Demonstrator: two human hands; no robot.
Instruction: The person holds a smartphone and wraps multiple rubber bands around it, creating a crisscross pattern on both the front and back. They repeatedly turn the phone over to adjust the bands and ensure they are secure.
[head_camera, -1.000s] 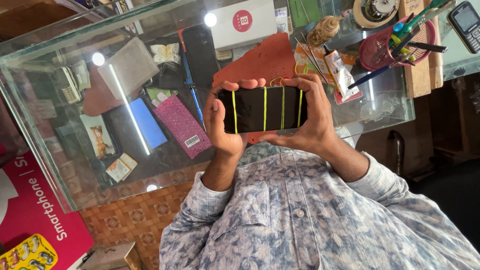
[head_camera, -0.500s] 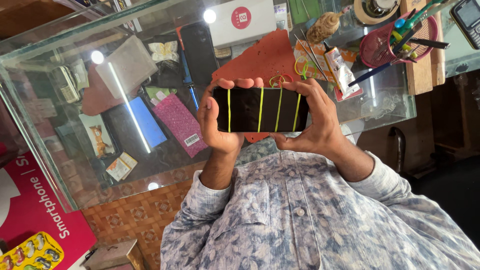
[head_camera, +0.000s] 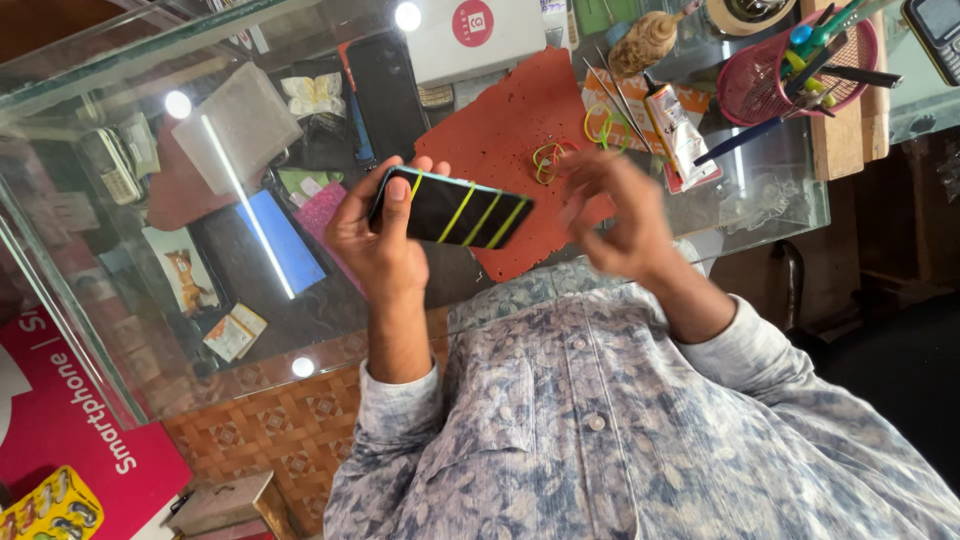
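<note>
The left hand (head_camera: 385, 240) grips a black phone (head_camera: 452, 210) by its left end, thumb pressed on its face, holding it above the glass table (head_camera: 120, 120). Four yellow-green rubber bands cross the dark slab; a pale blue edge shows along its top. Behind it lies a red mat (head_camera: 510, 130). The right hand (head_camera: 610, 215) hovers just beside the phone, blurred, fingers loosely curled, holding nothing that can be made out.
</note>
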